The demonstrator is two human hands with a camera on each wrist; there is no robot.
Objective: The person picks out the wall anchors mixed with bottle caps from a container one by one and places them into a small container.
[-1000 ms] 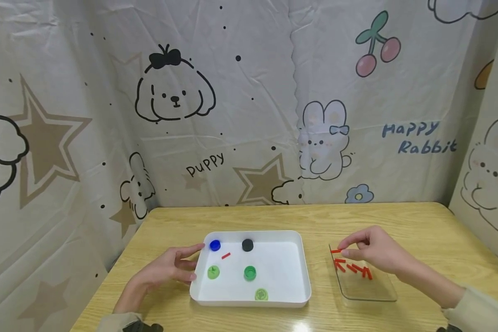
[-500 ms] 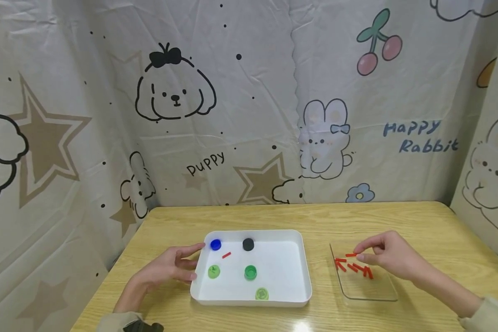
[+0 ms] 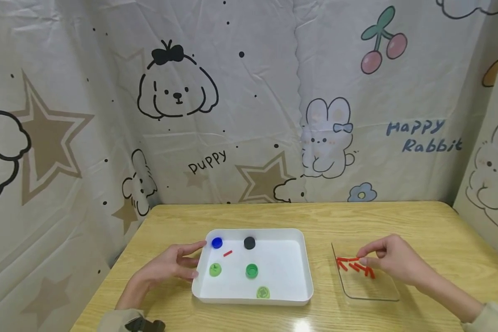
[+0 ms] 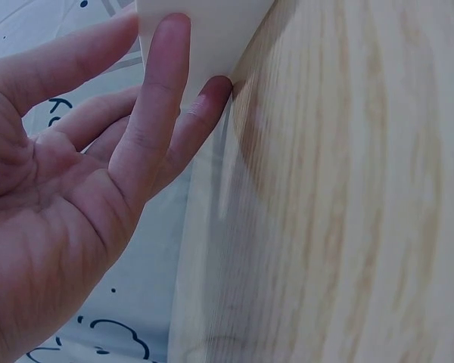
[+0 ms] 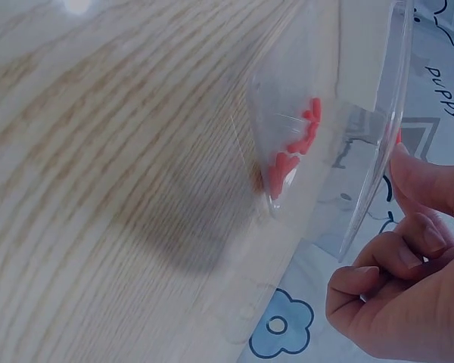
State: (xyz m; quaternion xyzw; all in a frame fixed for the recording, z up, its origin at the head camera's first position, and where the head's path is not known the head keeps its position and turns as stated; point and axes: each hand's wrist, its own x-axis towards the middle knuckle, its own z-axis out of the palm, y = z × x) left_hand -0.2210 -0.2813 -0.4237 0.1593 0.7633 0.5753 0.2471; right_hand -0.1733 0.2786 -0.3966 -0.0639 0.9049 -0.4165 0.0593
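My left hand [image 3: 163, 266] rests its extended fingers against the left side of a white tray [image 3: 294, 286]; the left wrist view shows the fingertips at the tray wall [image 4: 212, 38]. In the tray lie a blue cap [image 3: 217, 243], a black cap [image 3: 249, 243], a green cap [image 3: 251, 270], two light green pieces and one short red stick [image 3: 228, 253]. Over a clear plastic box [image 3: 371, 299], my right hand [image 3: 392, 260] pinches a red stick [image 3: 353, 259] between thumb and index finger. Several more red sticks [image 5: 295, 147] lie in the box below.
Both containers stand on a wooden table [image 3: 240, 216], with a strip of table between them. A printed curtain [image 3: 249, 92] hangs behind and to both sides.
My right hand has moved right and a little nearer, carrying the red stick from the box's left edge toward its middle. My left hand stays at the tray.
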